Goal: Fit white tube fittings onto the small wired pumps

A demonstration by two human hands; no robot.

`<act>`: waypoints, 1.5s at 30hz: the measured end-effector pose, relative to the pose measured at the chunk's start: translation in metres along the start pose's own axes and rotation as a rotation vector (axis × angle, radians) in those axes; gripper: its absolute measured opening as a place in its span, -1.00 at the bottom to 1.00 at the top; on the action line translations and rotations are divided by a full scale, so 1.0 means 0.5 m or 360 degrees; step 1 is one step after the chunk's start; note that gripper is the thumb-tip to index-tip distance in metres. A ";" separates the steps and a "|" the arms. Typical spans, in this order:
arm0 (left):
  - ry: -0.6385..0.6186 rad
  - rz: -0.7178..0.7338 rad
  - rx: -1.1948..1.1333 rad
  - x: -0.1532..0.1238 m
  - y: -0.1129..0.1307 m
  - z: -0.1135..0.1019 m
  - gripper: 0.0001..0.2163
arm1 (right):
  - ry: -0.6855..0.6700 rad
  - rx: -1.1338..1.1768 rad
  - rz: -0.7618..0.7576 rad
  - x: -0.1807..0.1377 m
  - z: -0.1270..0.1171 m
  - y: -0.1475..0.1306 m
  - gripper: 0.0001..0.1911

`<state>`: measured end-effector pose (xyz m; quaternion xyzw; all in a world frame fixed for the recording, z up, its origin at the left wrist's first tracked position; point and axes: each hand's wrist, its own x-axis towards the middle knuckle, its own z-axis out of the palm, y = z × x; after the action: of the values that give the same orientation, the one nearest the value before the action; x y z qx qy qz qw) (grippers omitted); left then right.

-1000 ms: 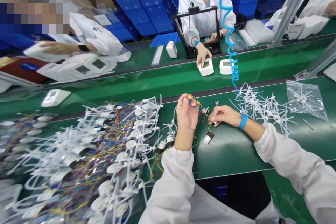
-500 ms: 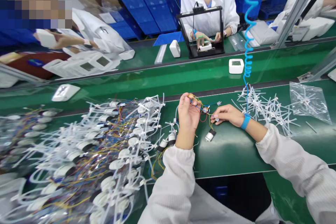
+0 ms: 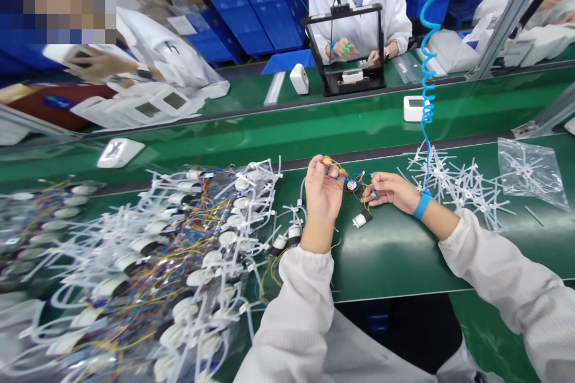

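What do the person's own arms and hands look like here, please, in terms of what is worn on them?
Both arms are covered by long white sleeves of a finely ribbed fabric, ending in cuffs short of the wrists. The left hand is bare, with no glove. The right hand is bare too, and behind it sits a bright blue wrist strap, from which a thin blue coiled cord rises out of the top of the picture.

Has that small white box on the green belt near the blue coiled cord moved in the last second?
Yes. The small white box has moved right along the green belt, away from the black frame and up to the blue coiled cord.
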<state>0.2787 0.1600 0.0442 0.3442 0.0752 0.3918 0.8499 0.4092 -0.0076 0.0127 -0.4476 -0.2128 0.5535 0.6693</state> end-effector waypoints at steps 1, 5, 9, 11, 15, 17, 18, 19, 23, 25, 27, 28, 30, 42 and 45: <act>0.0004 -0.0002 -0.0001 0.000 0.000 0.000 -0.71 | -0.0011 0.0018 -0.0008 0.000 -0.001 -0.001 -0.56; -0.0004 -0.0015 0.0021 0.001 0.000 -0.004 -0.75 | -0.0047 0.0003 -0.0034 0.001 -0.007 0.000 -0.60; -0.0016 0.0042 0.0020 0.006 0.001 -0.011 -0.76 | -0.0090 -0.0095 -0.0014 0.002 -0.009 0.006 -0.56; -0.0004 0.0062 0.0011 0.008 0.001 -0.014 -0.77 | -0.0133 -0.0170 -0.0002 0.004 -0.010 0.011 -0.50; 0.0019 0.0050 -0.0027 0.011 0.001 -0.016 -0.76 | -0.0143 -0.0296 -0.0028 0.011 -0.009 0.026 -0.42; 0.0049 0.0049 -0.0021 0.011 0.001 -0.015 -0.75 | -0.0128 -0.0326 -0.0052 0.015 -0.009 0.033 -0.41; 0.0065 0.0047 -0.0011 0.011 0.002 -0.014 -0.76 | -0.0125 -0.0334 -0.0066 0.016 -0.009 0.035 -0.40; 0.0076 0.0045 -0.0001 0.010 0.002 -0.014 -0.76 | -0.0123 -0.0336 -0.0081 0.018 -0.009 0.037 -0.40; 0.0045 0.0016 0.0014 0.009 0.003 -0.013 -0.77 | -0.0091 -0.0286 -0.0126 0.018 -0.009 0.036 -0.43; 0.0024 0.0006 0.0007 0.009 0.003 -0.015 -0.74 | -0.0048 -0.0231 -0.0142 0.016 -0.007 0.031 -0.46; 0.0014 0.0009 -0.0006 0.009 0.003 -0.016 -0.73 | -0.0009 -0.0167 -0.0161 0.012 -0.004 0.025 -0.53; 0.0011 0.0015 -0.0017 0.009 0.003 -0.016 -0.72 | 0.0011 -0.0138 -0.0179 0.010 -0.002 0.023 -0.56; 0.0006 0.0032 -0.0037 0.008 0.002 -0.014 -0.70 | 0.0067 -0.0102 -0.0238 0.009 0.001 0.023 -0.61; 0.0079 0.0088 0.0038 0.009 0.003 -0.010 -0.67 | 0.0433 -0.0738 -0.1069 0.003 0.030 0.051 -0.91; 0.0118 0.0084 0.0139 0.009 0.000 -0.013 -0.67 | 0.0379 -0.0715 -0.0963 -0.001 0.044 0.061 -0.79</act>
<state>0.2792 0.1664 0.0399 0.3680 0.1144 0.4228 0.8202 0.3750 -0.0004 -0.0014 -0.5610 -0.3719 0.2151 0.7076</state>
